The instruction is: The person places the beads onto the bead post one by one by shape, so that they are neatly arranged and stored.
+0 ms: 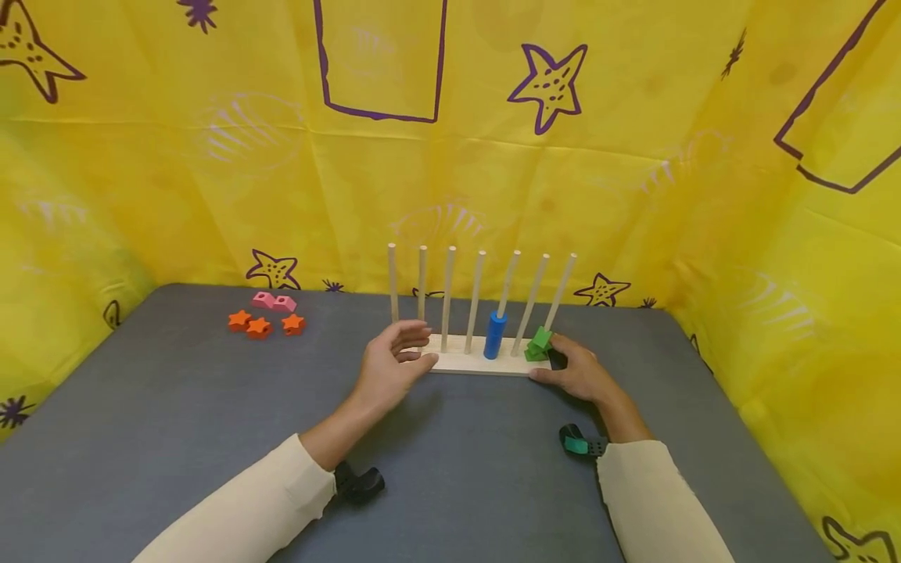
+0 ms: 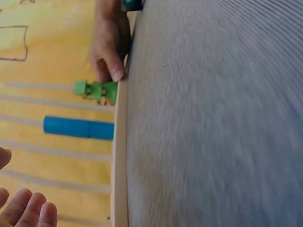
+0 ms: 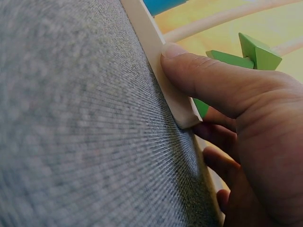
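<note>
Grey felt tabletop [image 1: 176, 438], yellow star-printed cloth walls [image 1: 211, 156], even light

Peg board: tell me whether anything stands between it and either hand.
Nothing visible does. The right hand already grips the peg board at its right end, thumb along the front edge, beside the green blocks. The left hand is open at the board's left end.

We see a pale wooden peg rack [image 1: 464, 361], a blue cylinder [image 1: 495, 335], green blocks [image 1: 538, 344], orange stars [image 1: 259, 324], pink blocks [image 1: 274, 302], a grey surface [image 1: 211, 422], and a yellow backdrop with purple starfish outlines [image 1: 211, 156].
</note>
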`<state>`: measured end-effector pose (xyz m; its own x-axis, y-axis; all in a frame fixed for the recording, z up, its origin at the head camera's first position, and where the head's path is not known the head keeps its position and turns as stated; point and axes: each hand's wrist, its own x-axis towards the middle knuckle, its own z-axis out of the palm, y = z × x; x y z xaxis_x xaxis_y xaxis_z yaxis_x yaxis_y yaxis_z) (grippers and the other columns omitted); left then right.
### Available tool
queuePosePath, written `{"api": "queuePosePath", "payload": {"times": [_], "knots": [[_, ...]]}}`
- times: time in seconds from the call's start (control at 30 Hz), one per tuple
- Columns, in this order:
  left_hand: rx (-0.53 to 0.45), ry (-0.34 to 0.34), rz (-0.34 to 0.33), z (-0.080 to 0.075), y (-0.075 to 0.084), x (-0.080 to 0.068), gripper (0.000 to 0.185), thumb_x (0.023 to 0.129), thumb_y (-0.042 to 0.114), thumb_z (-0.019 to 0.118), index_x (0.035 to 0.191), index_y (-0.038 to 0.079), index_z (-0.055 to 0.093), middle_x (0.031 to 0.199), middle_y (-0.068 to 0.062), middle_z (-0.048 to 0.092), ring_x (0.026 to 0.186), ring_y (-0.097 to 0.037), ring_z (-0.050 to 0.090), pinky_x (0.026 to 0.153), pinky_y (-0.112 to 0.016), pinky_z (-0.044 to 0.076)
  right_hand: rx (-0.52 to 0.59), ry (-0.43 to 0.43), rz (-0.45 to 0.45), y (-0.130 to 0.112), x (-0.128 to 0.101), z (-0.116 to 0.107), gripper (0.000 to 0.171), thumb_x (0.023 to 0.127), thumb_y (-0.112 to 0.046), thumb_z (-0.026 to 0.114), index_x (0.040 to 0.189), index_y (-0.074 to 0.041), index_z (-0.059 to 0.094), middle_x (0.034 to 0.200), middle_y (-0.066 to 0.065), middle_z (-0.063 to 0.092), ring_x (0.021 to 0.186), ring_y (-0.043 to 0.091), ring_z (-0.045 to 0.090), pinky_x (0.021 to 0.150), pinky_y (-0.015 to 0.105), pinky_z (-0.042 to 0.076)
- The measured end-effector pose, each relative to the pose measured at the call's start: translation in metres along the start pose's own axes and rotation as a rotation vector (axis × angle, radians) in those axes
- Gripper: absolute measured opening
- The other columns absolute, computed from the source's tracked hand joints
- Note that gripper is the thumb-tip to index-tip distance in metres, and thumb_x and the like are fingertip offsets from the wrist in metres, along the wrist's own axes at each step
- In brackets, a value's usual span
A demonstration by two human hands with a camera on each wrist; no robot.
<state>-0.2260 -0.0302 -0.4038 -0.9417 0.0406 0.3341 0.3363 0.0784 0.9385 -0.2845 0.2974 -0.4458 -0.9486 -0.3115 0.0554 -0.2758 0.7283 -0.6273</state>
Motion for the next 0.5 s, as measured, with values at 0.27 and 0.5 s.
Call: {"api": "queuePosePath", "payload": {"times": [0.27,0.5], "knots": [[-0.012,0.063,0.078,-0.027,0.005,-0.004,0.042,0.079,-0.011,0.073,0.117,-0.010,0.056,0.113,-0.020,0.064,0.104,-0.034,0.061,0.085,-0.044,0.051,0.001,-0.015,0.020,-0.001,-0.002,-0.001,0.084,0.081,-0.044,0.076,0.146,-0.005,0.041,0.146,0.019,0.040,0.135,0.040,0.031,0.106,0.061,0.022],[0.025,0.109,0.112,-0.056,0.005,-0.009,0.043,0.079,-0.010,0.074,0.118,-0.009,0.056,0.114,-0.022,0.064,0.104,-0.034,0.061,0.085,-0.036,0.051,0.009,-0.027,0.040,-0.001,-0.002,-0.001,0.086,0.081,-0.046,0.076,0.147,-0.005,0.038,0.148,0.020,0.037,0.136,0.041,0.029,0.106,0.062,0.020]]}}
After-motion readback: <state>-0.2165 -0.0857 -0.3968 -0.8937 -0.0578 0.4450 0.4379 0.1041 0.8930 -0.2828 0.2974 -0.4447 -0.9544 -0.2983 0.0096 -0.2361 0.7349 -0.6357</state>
